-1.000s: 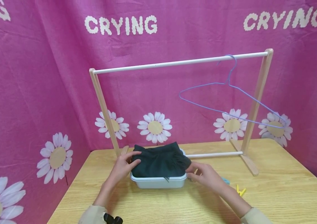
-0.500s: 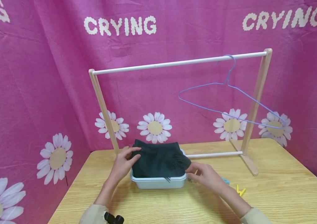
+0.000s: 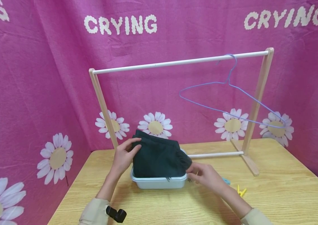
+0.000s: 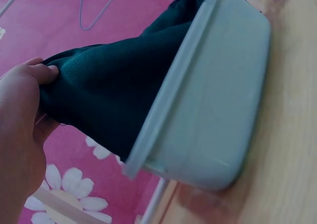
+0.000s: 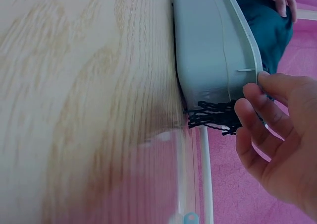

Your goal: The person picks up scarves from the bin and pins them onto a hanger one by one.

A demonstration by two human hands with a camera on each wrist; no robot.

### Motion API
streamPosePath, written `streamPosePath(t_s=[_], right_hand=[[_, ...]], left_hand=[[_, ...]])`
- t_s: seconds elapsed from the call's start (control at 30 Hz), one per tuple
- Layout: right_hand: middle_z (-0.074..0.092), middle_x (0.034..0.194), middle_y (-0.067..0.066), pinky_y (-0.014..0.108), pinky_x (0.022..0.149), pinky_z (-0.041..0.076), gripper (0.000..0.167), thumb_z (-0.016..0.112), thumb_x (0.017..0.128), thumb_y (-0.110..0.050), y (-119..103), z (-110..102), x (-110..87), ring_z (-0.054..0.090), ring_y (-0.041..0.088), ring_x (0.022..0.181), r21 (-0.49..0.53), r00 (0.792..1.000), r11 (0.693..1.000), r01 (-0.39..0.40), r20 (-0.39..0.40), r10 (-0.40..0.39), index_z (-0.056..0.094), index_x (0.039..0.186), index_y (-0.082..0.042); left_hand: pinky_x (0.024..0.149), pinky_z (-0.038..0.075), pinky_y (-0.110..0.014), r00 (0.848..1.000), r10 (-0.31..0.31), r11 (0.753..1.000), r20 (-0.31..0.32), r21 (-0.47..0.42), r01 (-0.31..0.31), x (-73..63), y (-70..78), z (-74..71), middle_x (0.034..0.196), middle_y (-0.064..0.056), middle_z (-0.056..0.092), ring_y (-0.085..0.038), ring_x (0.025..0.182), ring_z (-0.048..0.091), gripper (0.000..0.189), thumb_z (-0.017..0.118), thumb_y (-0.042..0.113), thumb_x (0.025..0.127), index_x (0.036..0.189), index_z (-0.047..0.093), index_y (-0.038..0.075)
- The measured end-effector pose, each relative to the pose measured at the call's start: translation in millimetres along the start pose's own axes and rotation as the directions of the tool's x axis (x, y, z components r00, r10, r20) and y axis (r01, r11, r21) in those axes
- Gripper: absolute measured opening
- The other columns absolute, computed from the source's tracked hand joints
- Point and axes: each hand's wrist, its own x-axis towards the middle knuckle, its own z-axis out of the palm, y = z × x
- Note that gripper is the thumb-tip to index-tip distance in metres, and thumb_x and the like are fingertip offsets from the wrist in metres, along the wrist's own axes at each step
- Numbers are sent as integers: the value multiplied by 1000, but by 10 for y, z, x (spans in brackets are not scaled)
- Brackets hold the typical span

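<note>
A dark green fringed scarf (image 3: 157,157) lies bunched in a pale blue plastic tub (image 3: 161,183). My left hand (image 3: 123,156) pinches the scarf's upper left edge between thumb and fingers. In the left wrist view that corner of cloth (image 4: 99,80) is drawn up above the rim and stretches back into the tub. At the tub's right end my right hand (image 3: 206,176) grips the rim, thumb on the edge and fingers curled below. Dark fringe (image 5: 213,116) hangs over the outside there, beside my fingers. The scarf's lower part is hidden inside the tub.
Behind the tub stands a wooden rack with a white rail (image 3: 159,65). A blue-purple wire hanger (image 3: 229,83) hangs on its right half. On the table, right of my right forearm, lie a yellow clothespin (image 3: 241,191) and a light blue one (image 3: 226,181). A pink daisy curtain encloses the table.
My left hand has moved up, raising the scarf's left side higher above the tub. The right hand and the tub have stayed in place.
</note>
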Motion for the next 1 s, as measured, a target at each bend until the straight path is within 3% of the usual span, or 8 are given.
streamPosePath(t_s=[0.13,0.3,0.53,0.9,1.0], right_hand=[[69,77,1,24,54,50,7,72,91,-20,-36,-4,-17,58,4,59,9,1000,1000,-17,0,17,71,98,-18],[70,78,4,24,53,49,9,71,92,-21,-67,-10,-48,58,5,59,-20,1000,999,-25,-1,25,71,100,-18],[63,72,-8,22,47,43,14,71,91,-20,-82,-71,-39,53,4,54,-100,999,994,44,16,-43,72,105,-17],[60,69,-7,22,47,42,15,71,91,-19,-76,-89,-47,51,3,52,-105,998,993,54,46,-49,70,106,-18],[60,69,-8,22,48,42,15,71,92,-19,-74,-89,-51,51,2,52,-109,998,993,45,48,-40,69,107,-18]], left_hand=[[79,54,-16,999,42,999,-19,-21,-43,89,119,23,108,-21,72,-21,81,64,29,69,1,90,120,69,3],[83,54,-16,994,101,995,-39,-21,-102,175,189,53,111,-18,72,-26,89,69,29,70,1,90,118,70,5],[88,53,-17,975,211,977,-75,-23,-213,271,268,55,113,-13,73,-25,96,70,26,72,5,89,115,73,9],[89,52,-15,944,305,952,-125,17,-306,418,400,62,110,-11,74,-15,89,67,26,73,7,89,114,74,10],[78,51,-10,933,331,944,-143,36,-329,481,468,49,105,-11,74,-10,79,61,25,73,6,88,113,74,10]])
